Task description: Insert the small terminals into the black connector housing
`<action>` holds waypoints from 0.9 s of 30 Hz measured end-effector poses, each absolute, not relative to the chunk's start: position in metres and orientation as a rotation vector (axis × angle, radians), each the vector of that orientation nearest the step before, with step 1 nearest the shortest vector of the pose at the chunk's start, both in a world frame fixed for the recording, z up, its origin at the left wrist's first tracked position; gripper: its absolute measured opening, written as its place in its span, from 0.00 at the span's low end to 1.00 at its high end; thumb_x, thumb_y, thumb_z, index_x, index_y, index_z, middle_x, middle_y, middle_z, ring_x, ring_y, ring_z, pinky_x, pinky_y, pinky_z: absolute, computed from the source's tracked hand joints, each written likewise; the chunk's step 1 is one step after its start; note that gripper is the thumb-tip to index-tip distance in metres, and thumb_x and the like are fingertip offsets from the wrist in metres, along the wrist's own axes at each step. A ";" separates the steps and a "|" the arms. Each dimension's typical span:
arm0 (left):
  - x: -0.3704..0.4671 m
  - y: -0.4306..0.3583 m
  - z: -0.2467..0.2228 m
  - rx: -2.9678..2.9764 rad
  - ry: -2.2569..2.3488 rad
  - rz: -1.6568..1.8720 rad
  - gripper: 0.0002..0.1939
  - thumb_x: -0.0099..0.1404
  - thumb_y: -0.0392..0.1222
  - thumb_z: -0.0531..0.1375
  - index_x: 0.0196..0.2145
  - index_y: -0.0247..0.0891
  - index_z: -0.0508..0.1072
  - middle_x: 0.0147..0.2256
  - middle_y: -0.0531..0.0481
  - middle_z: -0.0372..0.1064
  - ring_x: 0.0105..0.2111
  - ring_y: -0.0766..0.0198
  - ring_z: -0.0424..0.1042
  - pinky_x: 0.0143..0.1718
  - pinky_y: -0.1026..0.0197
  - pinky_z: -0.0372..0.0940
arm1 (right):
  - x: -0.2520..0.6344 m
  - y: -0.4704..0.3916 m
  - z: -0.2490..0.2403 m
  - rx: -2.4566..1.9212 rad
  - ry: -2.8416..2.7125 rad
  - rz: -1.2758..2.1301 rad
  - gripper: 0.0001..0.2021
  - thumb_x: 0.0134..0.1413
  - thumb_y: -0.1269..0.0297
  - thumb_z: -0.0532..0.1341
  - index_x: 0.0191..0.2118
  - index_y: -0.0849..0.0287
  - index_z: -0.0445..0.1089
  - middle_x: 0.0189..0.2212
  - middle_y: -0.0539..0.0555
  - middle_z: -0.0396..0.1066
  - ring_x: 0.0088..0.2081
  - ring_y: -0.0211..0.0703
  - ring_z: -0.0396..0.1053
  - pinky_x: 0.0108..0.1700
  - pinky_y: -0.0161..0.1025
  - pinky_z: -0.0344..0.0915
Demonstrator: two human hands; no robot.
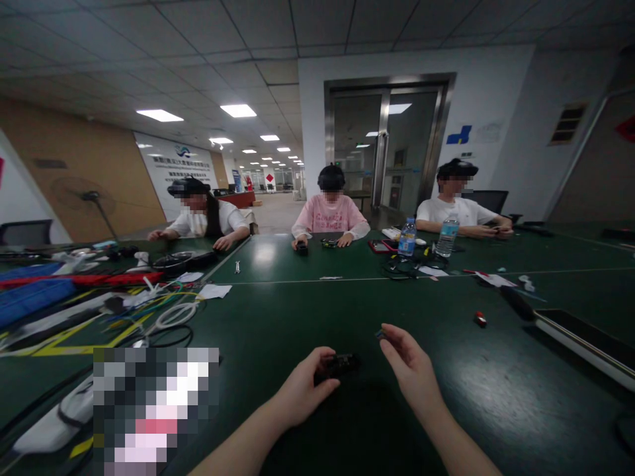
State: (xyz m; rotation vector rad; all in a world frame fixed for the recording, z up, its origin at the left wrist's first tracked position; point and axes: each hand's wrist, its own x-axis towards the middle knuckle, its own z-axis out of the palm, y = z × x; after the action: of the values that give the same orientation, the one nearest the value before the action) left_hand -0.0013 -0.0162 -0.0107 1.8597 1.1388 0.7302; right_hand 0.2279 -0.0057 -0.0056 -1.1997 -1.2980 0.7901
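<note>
My left hand (312, 390) grips a small black box-like device (343, 364) by its left end, thumb on the near side and fingers on the far side. The device is dark against the green table, so its exact kind does not show. To its right, my right hand (407, 363) pinches a tiny dark piece with a bluish edge (380, 334) between thumb and fingertips. A gap separates this piece from the black device.
Tangled cables (173, 316) and blue trays (37, 301) lie at left, beside a white power strip (54, 416). A small red object (479, 319) and a flat dark-topped device (585, 337) lie at right. Bottles (407, 238) stand farther back. Three people sit opposite.
</note>
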 end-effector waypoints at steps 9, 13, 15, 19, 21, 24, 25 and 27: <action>-0.002 -0.018 -0.008 1.900 1.139 0.647 0.23 0.62 0.37 0.58 0.54 0.44 0.57 0.44 0.50 0.67 0.40 0.61 0.68 0.41 0.59 0.63 | 0.225 -0.008 -0.004 -1.191 -1.395 0.813 0.18 0.50 0.55 0.60 0.46 0.56 0.69 0.42 0.56 0.73 0.45 0.49 0.70 0.47 0.46 0.67; -0.001 -0.018 -0.007 1.898 1.128 0.632 0.23 0.62 0.37 0.58 0.53 0.44 0.58 0.41 0.51 0.69 0.39 0.61 0.69 0.40 0.60 0.63 | 0.222 -0.012 -0.001 -1.218 -1.478 0.829 0.17 0.50 0.55 0.60 0.46 0.55 0.70 0.42 0.55 0.73 0.44 0.49 0.70 0.47 0.47 0.66; 0.000 -0.019 -0.006 1.902 1.128 0.632 0.22 0.62 0.37 0.58 0.53 0.43 0.58 0.40 0.51 0.69 0.38 0.62 0.70 0.39 0.60 0.63 | 0.219 -0.015 0.002 -1.231 -1.532 0.824 0.16 0.50 0.57 0.60 0.45 0.54 0.71 0.41 0.54 0.74 0.43 0.48 0.70 0.48 0.47 0.65; 0.000 -0.019 -0.004 1.908 1.126 0.643 0.22 0.62 0.37 0.59 0.52 0.41 0.59 0.39 0.51 0.69 0.38 0.62 0.69 0.39 0.60 0.64 | 0.213 -0.022 0.009 -1.210 -1.674 0.818 0.13 0.50 0.61 0.60 0.43 0.52 0.72 0.41 0.52 0.73 0.45 0.48 0.68 0.50 0.47 0.63; 0.000 -0.019 -0.004 1.900 1.109 0.658 0.21 0.62 0.38 0.58 0.52 0.42 0.59 0.39 0.51 0.69 0.39 0.62 0.69 0.40 0.60 0.64 | 0.210 -0.025 0.010 -1.193 -1.773 0.803 0.12 0.50 0.64 0.60 0.42 0.50 0.72 0.41 0.51 0.72 0.46 0.47 0.67 0.51 0.46 0.63; 0.000 -0.018 -0.006 1.867 1.086 0.670 0.21 0.62 0.36 0.58 0.52 0.41 0.59 0.41 0.50 0.69 0.40 0.62 0.69 0.41 0.60 0.64 | 0.208 -0.027 0.011 -1.188 -1.929 0.763 0.12 0.48 0.68 0.62 0.39 0.48 0.74 0.38 0.50 0.72 0.44 0.48 0.67 0.50 0.48 0.62; 0.000 -0.017 -0.008 1.858 1.085 0.667 0.21 0.62 0.36 0.57 0.52 0.41 0.59 0.41 0.50 0.69 0.40 0.62 0.69 0.42 0.60 0.64 | 0.207 -0.027 0.011 -1.191 -1.960 0.752 0.12 0.47 0.69 0.62 0.38 0.47 0.74 0.38 0.50 0.73 0.44 0.49 0.67 0.49 0.48 0.62; 0.000 -0.016 -0.011 1.848 1.081 0.667 0.21 0.62 0.36 0.57 0.52 0.40 0.58 0.41 0.49 0.68 0.40 0.62 0.69 0.42 0.60 0.63 | 0.207 -0.027 0.011 -1.199 -1.976 0.740 0.11 0.46 0.70 0.62 0.37 0.47 0.74 0.37 0.50 0.73 0.43 0.49 0.67 0.48 0.48 0.63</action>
State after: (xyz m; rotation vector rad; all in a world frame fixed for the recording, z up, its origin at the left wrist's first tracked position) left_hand 0.0000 -0.0156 -0.0111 1.8479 1.0815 0.6666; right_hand 0.2070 -0.0269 0.0109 -1.1991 -1.9758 0.7404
